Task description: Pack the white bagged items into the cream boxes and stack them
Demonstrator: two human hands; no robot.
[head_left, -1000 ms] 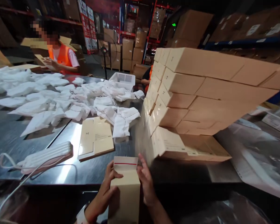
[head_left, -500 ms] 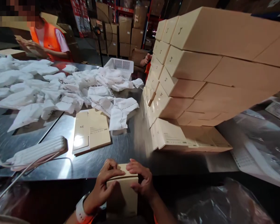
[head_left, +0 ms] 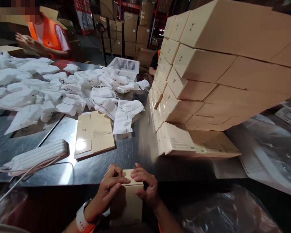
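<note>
Markings: the stacked boxes point(head_left: 203, 64) carry a small dark emblem on their end faces; no brand can be read from it. A box lying at the foot of the stack point(head_left: 180, 139) bears a block of fine print, too small to read. The flattened cartons point(head_left: 103, 137) show the same emblem and similar print. Black lettering on several white pouches point(head_left: 70, 89) is creased and not legible as words.

Surroundings: the pouches cover the far left of the metal desk point(head_left: 128, 152), reaching to a white basket point(head_left: 126, 66). A white ridged unit point(head_left: 38, 157) with a cable lies at the left, near the flattened cartons. The stack blocks the view to the right; a co-worker in an orange vest point(head_left: 49, 35) stands beyond the pouches.

Hands: the box in hand point(head_left: 129, 204) is at the desk's near edge, in front of the wearer. Left hand point(head_left: 111, 184) and right hand point(head_left: 145, 184) are clamped on its upper end from either side, fingers over the top, close together.
</note>
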